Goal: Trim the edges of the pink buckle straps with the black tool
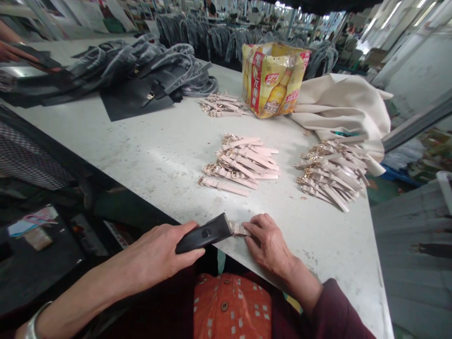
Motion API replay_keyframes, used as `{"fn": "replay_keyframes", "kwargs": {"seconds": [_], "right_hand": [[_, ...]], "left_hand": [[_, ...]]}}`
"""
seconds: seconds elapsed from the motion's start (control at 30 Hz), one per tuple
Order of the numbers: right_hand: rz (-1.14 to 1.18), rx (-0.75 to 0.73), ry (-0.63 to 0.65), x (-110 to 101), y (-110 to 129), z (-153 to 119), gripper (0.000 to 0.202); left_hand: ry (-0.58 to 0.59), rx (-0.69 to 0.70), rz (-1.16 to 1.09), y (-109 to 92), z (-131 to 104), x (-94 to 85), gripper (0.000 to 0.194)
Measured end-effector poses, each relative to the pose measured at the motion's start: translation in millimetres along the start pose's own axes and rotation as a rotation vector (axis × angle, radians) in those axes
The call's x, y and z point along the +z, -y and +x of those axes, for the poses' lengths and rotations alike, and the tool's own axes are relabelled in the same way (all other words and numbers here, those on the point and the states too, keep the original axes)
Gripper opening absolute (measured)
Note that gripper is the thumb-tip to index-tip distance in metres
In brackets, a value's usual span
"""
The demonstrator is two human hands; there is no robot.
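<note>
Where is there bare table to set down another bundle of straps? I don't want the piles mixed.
The widest bare patch of the table lies between the black leather pieces and the middle strap pile. A narrower strip runs between that pile and the hands, left hand and right hand. The right side is crowded: right strap pile, cream fabric, yellow bag.

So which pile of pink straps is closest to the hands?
The middle pile, straight ahead of the hands on the table. The right pile lies off beside the cream cloth, and the small pile sits far back by the yellow bag.
</note>
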State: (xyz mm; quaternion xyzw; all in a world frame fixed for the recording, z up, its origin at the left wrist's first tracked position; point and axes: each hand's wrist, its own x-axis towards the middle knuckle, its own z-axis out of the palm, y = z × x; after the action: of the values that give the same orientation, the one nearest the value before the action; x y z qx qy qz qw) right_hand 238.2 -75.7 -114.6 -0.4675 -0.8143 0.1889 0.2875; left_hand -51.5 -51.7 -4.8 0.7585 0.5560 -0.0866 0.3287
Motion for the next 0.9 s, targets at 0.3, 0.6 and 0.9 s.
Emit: {"fn": "replay_keyframes", "kwargs": {"seconds": [0.3, 0.6, 0.9], "right_hand": [[0.194, 0.089, -0.057, 4.1, -6.7, -1.8, 0.026], [0.032, -0.041, -0.136, 5.3, -4.3, 4.2, 0.021], [0.082, -0.026, -0.132, 5.9, -4.9, 4.5, 0.019]], "left_hand": [[0.043, -0.025, 0.091, -18.2, 14.3, -3.6, 0.027], [0.046, -0.007, 0.047, -15.0, 9.5, -6.8, 0.03], [-0.032, -0.021, 0.001, 6.8, 1.9, -7.5, 0.035]]}}
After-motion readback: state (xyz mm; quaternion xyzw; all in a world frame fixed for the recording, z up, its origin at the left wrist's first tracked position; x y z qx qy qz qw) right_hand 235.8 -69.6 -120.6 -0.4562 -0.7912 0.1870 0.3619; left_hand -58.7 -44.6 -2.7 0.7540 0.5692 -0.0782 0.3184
